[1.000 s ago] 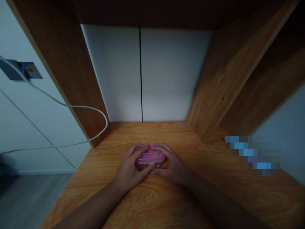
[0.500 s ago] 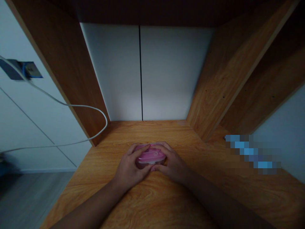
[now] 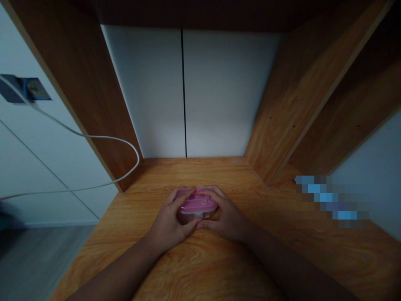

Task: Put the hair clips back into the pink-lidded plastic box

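A small oval box (image 3: 199,205) with a pink lid and clear lower sides is at the middle of the wooden desk (image 3: 194,267). My left hand (image 3: 172,218) is wrapped round its left end, thumb at the front edge and fingers over the lid. Round the right end curls my right hand (image 3: 227,215), its fingers over the top and its thumb low at the front. Both thumbs come close together near a pale clasp on the front side. The box's far side and its ends are hidden behind my fingers.
A white cable (image 3: 109,138) loops over the desk's left edge from a wall socket (image 3: 34,88). Wooden uprights (image 3: 275,125) frame the white back panel (image 3: 216,96). A blurred-out bluish object (image 3: 326,197) lies at the right.
My right thumb has shifted slightly left and down at the front of the box, so more of the clasp shows. The view has moved a little; both hands keep hold.
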`<state>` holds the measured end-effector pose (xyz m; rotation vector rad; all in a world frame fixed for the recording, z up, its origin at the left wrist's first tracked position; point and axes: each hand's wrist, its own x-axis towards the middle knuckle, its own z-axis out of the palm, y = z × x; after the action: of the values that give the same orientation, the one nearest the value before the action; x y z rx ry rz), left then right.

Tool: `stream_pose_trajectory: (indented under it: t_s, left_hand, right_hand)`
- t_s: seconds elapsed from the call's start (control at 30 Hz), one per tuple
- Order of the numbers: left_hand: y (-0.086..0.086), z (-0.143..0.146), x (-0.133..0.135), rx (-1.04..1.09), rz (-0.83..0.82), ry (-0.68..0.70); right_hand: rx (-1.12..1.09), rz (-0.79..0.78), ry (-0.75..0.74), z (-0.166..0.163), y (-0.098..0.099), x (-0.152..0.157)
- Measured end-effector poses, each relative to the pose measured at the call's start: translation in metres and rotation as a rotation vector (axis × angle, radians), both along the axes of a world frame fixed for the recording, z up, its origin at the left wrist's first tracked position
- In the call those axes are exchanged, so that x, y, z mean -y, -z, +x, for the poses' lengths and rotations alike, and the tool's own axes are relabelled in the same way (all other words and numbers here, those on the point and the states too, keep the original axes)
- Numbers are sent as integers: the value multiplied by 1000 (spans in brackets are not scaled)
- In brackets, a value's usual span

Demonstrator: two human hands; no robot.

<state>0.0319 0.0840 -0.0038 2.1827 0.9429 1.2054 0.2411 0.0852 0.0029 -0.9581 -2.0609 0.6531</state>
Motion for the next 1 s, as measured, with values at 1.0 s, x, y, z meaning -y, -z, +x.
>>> stream_pose_trajectory:
  t_s: [1.0]
  left_hand:
    - [8,-4,-6,-77,90,-53]
  right_hand:
    - [54,-3,2,2,6,-4]
